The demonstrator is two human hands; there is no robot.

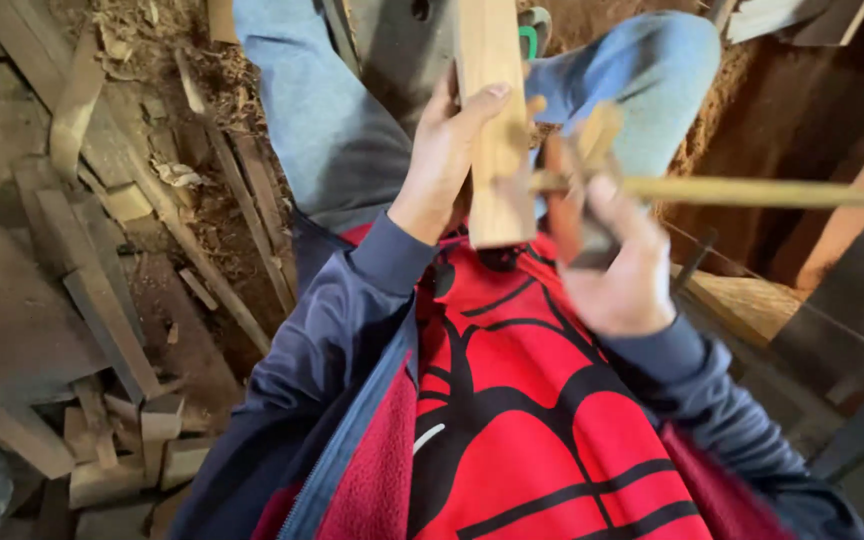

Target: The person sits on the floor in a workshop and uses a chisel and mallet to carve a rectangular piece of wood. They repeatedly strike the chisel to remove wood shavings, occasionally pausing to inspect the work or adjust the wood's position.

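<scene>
My left hand point(449, 155) grips a pale wooden block point(492, 70) that stands upright in front of my chest, thumb laid across its face. My right hand point(624, 268) is closed on a blurred wooden tool point(574, 200) with a dark body, pressed against the block's right edge. A long thin wooden rod point(772, 192) runs from the tool out to the right. Below are my blue-jeaned legs point(332, 120) and a red and black top under a navy jacket.
Wood offcuts and planks point(102, 300) lie heaped on the floor at left, with short blocks point(142, 440) at lower left. Sawdust and shavings point(152, 40) cover the ground. Dark boards and a wire point(852, 330) stand at right.
</scene>
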